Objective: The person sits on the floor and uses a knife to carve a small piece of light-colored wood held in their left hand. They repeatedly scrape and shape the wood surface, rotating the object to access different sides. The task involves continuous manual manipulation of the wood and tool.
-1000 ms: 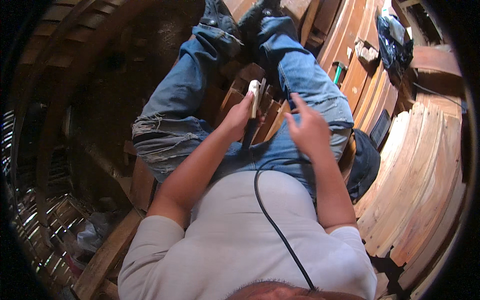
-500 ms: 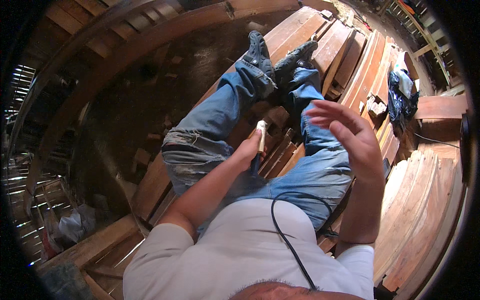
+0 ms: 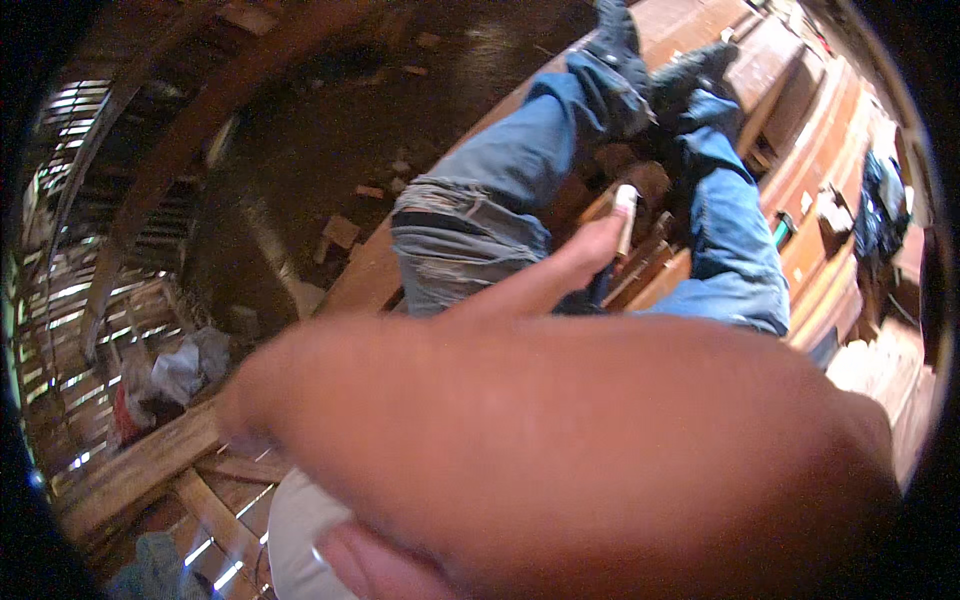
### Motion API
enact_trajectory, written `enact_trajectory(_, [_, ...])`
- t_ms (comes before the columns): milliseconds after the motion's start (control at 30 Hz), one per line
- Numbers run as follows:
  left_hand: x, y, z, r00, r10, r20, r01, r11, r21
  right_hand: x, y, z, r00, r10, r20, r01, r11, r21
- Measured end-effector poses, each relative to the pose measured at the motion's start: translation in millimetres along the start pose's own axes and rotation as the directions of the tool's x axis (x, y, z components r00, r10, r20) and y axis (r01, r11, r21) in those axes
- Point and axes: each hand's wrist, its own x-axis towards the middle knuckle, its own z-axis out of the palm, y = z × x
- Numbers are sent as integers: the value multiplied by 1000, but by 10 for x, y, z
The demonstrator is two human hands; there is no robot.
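Note:
My left hand point(image 3: 597, 243) is closed around a pale, light-tipped wooden handle point(image 3: 626, 222) between my legs. A dark blue part shows below the fist; what it belongs to is hidden. My right arm point(image 3: 560, 420) is raised very close and lies blurred across the lower half of the view. At its left end is my right hand point(image 3: 255, 400), whose fingers I cannot make out. My legs in torn blue jeans point(image 3: 490, 190) stretch over stacked planks, with dark shoes point(image 3: 690, 75) at the far end.
Reddish planks point(image 3: 815, 185) run along the right. On them sit a black plastic bag point(image 3: 880, 215) and a small green object point(image 3: 782, 230). Offcut blocks point(image 3: 340, 232) lie on the dark ground at left, near a pale bag point(image 3: 180, 370) and a slatted wall.
My right arm has swung from beside my right thigh, up and leftward across the view. The camera view has shifted, so legs and planks appear further right. My left hand keeps its hold.

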Motion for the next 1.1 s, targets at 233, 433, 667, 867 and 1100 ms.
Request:
enact_trajectory(233, [321, -311, 47, 998, 61, 21, -63, 987, 151, 190, -254, 162, 998, 58, -12, -54, 816, -576])
enact_trajectory(433, [232, -301, 112, 986, 156, -60, -152, 986, 67, 164, -283, 198, 992, 119, -53, -122, 711, -692])
enact_trajectory(667, [153, -24, 78, 998, -64, 27, 64, 998, 5, 203, -361, 471, 815, 448, -367, -407, -8, -914])
enact_trajectory(867, [326, -342, -71, 996, 86, 24, -85, 996, -34, -561, 938, 636, 953, 139, -269, -147, 989, -8])
enact_trajectory(1100, [74, -6, 31, 993, -35, 111, 34, 999, 8, -1515, 2066, 1944, 522, 840, -146, -626, 494, 604])
